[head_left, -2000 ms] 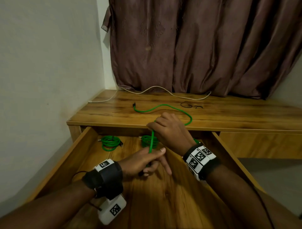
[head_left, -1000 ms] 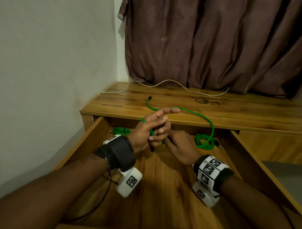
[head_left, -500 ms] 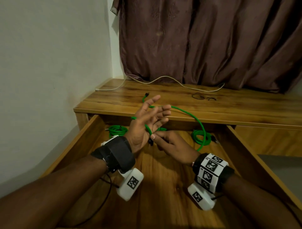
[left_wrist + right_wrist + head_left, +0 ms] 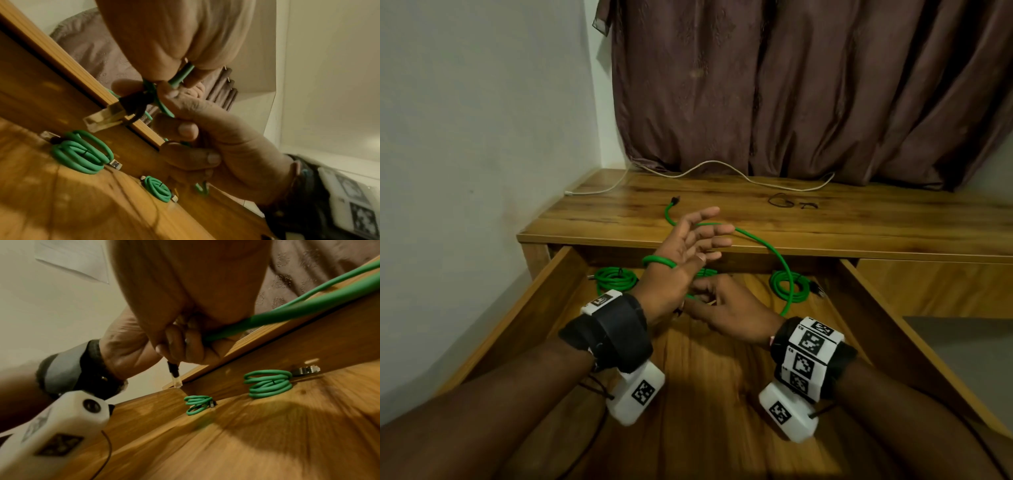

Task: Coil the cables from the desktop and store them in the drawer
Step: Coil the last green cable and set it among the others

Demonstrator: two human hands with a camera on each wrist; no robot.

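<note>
A loose green cable (image 4: 763, 240) runs from the desktop (image 4: 859, 233) over the front edge and down into the open drawer (image 4: 534, 298). My left hand (image 4: 688, 246) is raised over the drawer with fingers straight and spread, and a loop of the cable (image 4: 659, 262) lies round it at the thumb base. Just below, my right hand (image 4: 726, 308) pinches the cable's end at its black-booted plug (image 4: 131, 104), which hangs clear under the fingers (image 4: 174, 376). Three green coils lie at the drawer's back: left (image 4: 616, 279), middle (image 4: 705, 273), right (image 4: 789, 287).
A white cable (image 4: 722, 168) and a thin black cable (image 4: 780, 202) lie at the back of the desktop under a brown curtain (image 4: 791, 85). A wall (image 4: 482, 137) stands close on the left. The drawer's wooden floor (image 4: 705, 394) is bare in front of the coils.
My right hand came down from the desk edge to beneath my left hand, carrying the cable round it. My left hand rose and spread its fingers, leaving a loop on it.
</note>
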